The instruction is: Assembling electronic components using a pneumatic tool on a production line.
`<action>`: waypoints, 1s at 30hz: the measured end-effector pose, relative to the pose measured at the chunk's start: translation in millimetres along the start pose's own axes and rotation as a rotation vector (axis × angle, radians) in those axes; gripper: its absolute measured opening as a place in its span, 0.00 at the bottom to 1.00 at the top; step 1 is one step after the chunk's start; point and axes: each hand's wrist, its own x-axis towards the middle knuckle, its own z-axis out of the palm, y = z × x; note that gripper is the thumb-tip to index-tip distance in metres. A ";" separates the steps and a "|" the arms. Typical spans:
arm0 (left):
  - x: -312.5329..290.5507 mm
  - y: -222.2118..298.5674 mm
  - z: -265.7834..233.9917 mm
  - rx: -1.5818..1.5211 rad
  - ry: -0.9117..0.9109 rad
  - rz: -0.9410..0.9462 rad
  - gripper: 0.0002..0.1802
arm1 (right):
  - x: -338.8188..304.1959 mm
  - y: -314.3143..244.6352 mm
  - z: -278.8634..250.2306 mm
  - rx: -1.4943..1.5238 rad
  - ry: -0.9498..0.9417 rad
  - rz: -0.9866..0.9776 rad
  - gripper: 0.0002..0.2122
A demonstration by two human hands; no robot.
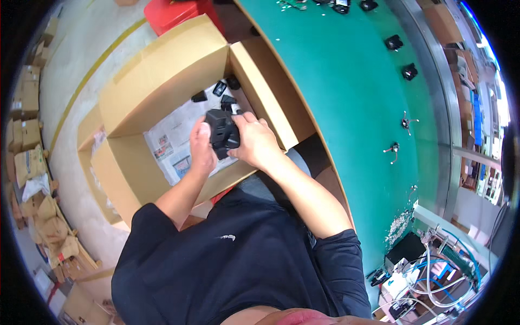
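A box [162,67] is sitting left of the table [346,108]; inside, parts [200,96] are lying on paper [167,142]. Machinery [425,273] is standing at the table's near end.

Pale floor [81,173], curved yellow line [90,75]; green worktop [346,97] at right; bright light [501,103] beyond.

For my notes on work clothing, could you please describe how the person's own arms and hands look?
The left hand and right hand are ungloved. The forearms are bare; no watch or bracelet shows. The short sleeves are dark, nearly black.
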 end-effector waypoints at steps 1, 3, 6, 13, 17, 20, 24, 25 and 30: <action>6.1 18.7 16.6 -0.016 -0.060 0.100 0.31 | -5.8 -8.8 -17.1 0.044 0.127 -0.028 0.39; 21.2 55.2 62.7 -0.017 -0.223 0.307 0.38 | -17.6 -19.1 -54.5 0.069 0.362 -0.148 0.38; 44.2 80.1 148.1 -0.082 -0.431 0.542 0.43 | -44.6 -20.6 -122.3 -0.011 0.655 -0.218 0.36; 93.7 19.6 296.6 0.347 -0.838 0.724 0.27 | -59.3 119.9 -153.6 0.068 1.034 0.023 0.35; 97.9 0.3 310.6 0.485 -0.933 0.708 0.29 | -61.9 145.1 -142.5 -0.003 1.068 0.166 0.35; 97.3 -1.4 311.5 0.589 -0.911 0.742 0.30 | -63.3 153.6 -141.6 -0.042 1.085 0.131 0.41; 100.9 -8.4 309.5 0.585 -0.814 0.643 0.30 | -77.4 152.4 -138.9 -0.182 1.009 0.165 0.49; 101.0 -9.7 308.5 0.582 -0.823 0.648 0.30 | -83.6 150.6 -138.4 -0.175 0.962 0.181 0.49; 97.8 -8.1 306.8 0.682 -0.760 0.689 0.33 | -166.5 138.8 -151.6 -0.324 1.301 0.063 0.16</action>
